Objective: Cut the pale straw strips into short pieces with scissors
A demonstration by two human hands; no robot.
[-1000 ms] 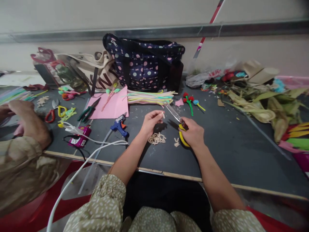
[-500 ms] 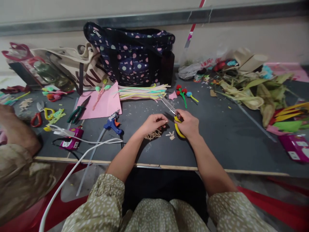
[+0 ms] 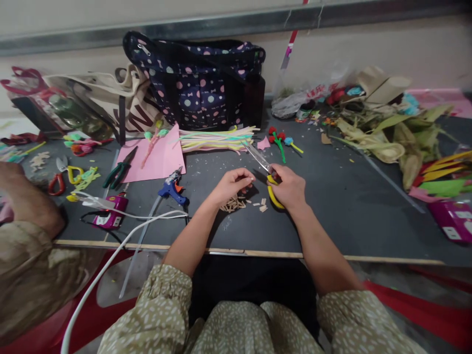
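My right hand (image 3: 289, 186) is wrapped round the yellow handles of a pair of scissors (image 3: 259, 158), whose blades point up and to the left. My left hand (image 3: 235, 186) is closed in a pinch just left of the scissors; whatever lies between thumb and finger is too small to make out. Under its fingers is a heap of short tan pieces (image 3: 233, 204) on the dark table. A few more loose tan pieces (image 3: 263, 205) lie between the two hands. The scissor blades are apart from my left fingers.
Left of my arm lie a blue glue gun (image 3: 173, 189), dark green pliers (image 3: 123, 169) and a pink sheet (image 3: 165, 164). Behind are pipe cleaners (image 3: 217, 140) and a spotted bag (image 3: 202, 88). Dried husks (image 3: 387, 142) lie right. A co-worker's arm (image 3: 33, 201) rests far left.
My left hand has lifted slightly from the heap, its thumb and finger still pinched. My right hand keeps the scissors almost where they were. The view has shifted a little.
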